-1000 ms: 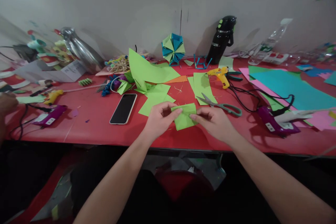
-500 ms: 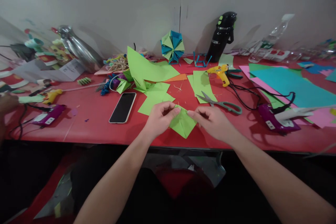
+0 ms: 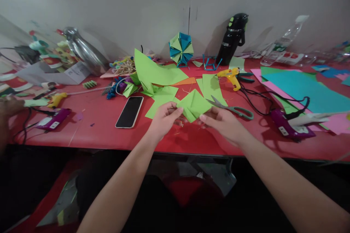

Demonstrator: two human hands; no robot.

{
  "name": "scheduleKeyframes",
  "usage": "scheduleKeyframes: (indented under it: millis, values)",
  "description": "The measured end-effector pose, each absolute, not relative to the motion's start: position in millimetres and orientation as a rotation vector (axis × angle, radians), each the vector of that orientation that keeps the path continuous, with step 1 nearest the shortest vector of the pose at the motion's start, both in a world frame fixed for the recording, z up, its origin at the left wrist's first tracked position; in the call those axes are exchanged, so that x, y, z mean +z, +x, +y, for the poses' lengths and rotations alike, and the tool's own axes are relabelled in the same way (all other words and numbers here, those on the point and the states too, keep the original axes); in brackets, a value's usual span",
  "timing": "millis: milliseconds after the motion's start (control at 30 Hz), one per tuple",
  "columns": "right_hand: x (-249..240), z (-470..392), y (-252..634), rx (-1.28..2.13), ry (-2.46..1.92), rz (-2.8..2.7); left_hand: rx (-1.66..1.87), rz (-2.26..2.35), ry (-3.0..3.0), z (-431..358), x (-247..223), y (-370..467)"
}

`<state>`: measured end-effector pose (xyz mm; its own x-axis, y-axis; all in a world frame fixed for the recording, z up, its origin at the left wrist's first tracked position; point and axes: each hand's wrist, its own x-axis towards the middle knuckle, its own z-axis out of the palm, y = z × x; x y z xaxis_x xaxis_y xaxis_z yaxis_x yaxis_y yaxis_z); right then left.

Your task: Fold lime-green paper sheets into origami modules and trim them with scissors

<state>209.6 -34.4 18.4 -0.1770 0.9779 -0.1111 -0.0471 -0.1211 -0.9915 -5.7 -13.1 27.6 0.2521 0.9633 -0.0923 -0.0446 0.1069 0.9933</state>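
A folded piece of light green paper (image 3: 193,105) is held between both hands, just above the table's near part; creases run across its face. My left hand (image 3: 167,119) pinches its left corner between thumb and fingers. At the right corner, my right hand (image 3: 218,122) grips it with the thumb in front and the fingers partly behind. Grey-handled scissors (image 3: 239,111) lie just beyond my right hand. More green paper sheets (image 3: 161,98) lie behind my left hand, and a phone (image 3: 129,112) rests to its left.
A yellow glue gun (image 3: 232,77) lies at the right, its cord near a purple power strip (image 3: 291,127). A black bottle (image 3: 232,40) and a blue-green paper ball (image 3: 181,49) stand by the wall. Another person's hand (image 3: 11,105) is at the far left beside another purple power strip (image 3: 53,119).
The folded green paper has been raised and turned, so its point now faces away from me. Both hands have shifted their grip to its side corners.
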Motion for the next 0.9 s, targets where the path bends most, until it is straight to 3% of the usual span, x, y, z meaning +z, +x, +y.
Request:
scheduleKeyframes:
  millis: [367, 567, 900]
  values:
    - [10, -38, 202, 1.422, -1.225, -1.223, 0.941, 0.95, 1.167, -24, 22, 13]
    - [8, -25, 217, 0.966, -1.258, -1.282, 0.986, 1.03, 1.139, -23, 23, 8]
    - [-22, -36, 204, 0.781, -1.311, -1.636, 1.508, 1.354, 0.89, -23, 14, -113]
